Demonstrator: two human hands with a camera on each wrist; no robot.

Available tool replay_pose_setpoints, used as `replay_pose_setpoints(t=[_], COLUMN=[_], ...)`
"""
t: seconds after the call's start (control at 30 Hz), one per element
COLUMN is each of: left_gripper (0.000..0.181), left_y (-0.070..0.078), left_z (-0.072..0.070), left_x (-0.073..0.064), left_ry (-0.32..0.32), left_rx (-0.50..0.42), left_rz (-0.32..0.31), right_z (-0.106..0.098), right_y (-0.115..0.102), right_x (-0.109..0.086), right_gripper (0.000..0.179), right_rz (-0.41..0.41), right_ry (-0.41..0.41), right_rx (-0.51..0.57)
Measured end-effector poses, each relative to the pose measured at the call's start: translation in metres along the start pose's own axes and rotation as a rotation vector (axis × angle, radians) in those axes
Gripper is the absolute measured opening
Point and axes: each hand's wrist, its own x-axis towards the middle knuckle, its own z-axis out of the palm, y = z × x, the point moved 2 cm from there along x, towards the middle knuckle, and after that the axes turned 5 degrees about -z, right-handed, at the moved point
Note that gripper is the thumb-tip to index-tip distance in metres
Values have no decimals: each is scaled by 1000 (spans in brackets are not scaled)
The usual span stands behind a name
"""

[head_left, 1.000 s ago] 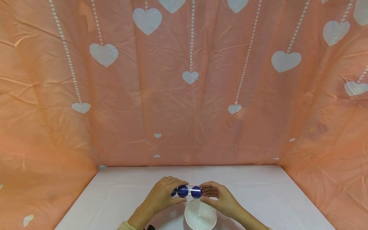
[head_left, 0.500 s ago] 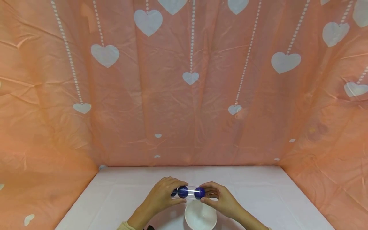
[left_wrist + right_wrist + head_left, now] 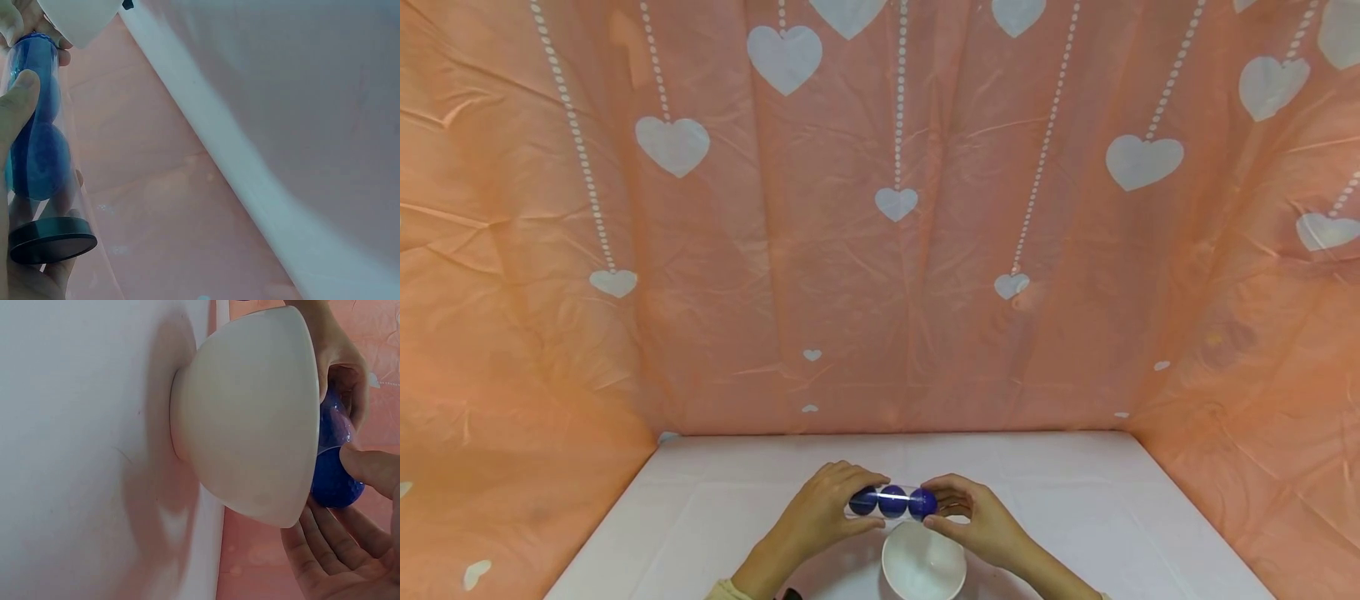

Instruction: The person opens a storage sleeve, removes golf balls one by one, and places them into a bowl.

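My left hand (image 3: 827, 508) grips a clear plastic tube (image 3: 878, 502) that lies sideways above a white bowl (image 3: 923, 567). Three dark blue balls fill most of the tube in a row. A black cap (image 3: 53, 240) closes the tube's left end in the left wrist view. At the opposite end, the rightmost ball (image 3: 337, 481) pokes out past the rim. My right hand (image 3: 981, 525) has its thumb and fingers on either side of that ball, thumb tip by the tube's edge. In the right wrist view the bowl hides part of the tube and left hand.
The bowl stands on a white-covered table (image 3: 722, 492). A peach curtain (image 3: 850, 300) with white hearts surrounds the table's back and sides. A small dark object (image 3: 792, 593) shows at the bottom edge, beside the left forearm.
Inside the tube the balls have slid rightward: first the end ball came out towards the right fingers, then the other two closed up behind it. Both hands stay nearly in place.
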Motion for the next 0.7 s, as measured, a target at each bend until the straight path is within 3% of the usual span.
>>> replay_pose_setpoints(t=[0.23, 0.7], left_gripper=[57, 56], left_y=[-1, -2], left_z=[0, 2], left_x=[-1, -5], left_ry=[-28, -11], left_rx=[-25, -69], left_rz=[-30, -66], right_z=[0, -1], right_y=[-1, -1], right_x=[0, 0], right_gripper=[39, 38], right_rz=[11, -26], right_ry=[2, 16], right_rx=[1, -15])
